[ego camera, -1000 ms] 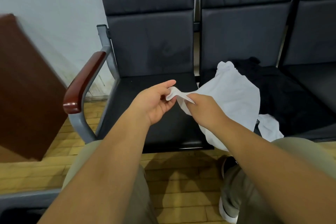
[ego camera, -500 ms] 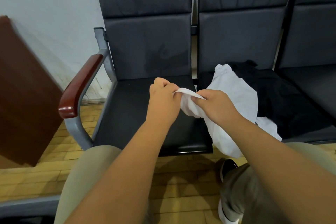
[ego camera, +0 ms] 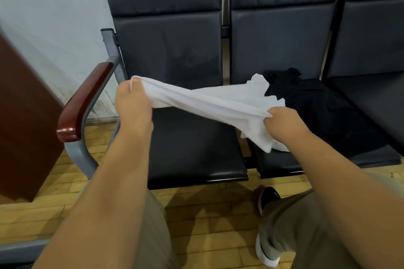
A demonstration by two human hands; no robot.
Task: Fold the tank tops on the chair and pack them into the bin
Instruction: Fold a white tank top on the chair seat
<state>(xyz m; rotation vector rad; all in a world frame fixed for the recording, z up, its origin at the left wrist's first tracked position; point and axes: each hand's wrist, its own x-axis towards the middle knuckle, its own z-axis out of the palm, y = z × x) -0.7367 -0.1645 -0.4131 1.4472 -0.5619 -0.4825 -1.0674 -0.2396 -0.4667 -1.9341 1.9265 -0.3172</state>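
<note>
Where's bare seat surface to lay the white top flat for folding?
Left seat, between the armrest and the middle seat, is bare beneath the white top. Far right seat looks bare too, partly out of frame. Middle seat is crowded: black clothes cover most of it, only its front strip is free.

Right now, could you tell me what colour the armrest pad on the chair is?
Glossy reddish-brown, on the armrest pad, seen in the head view.
</note>
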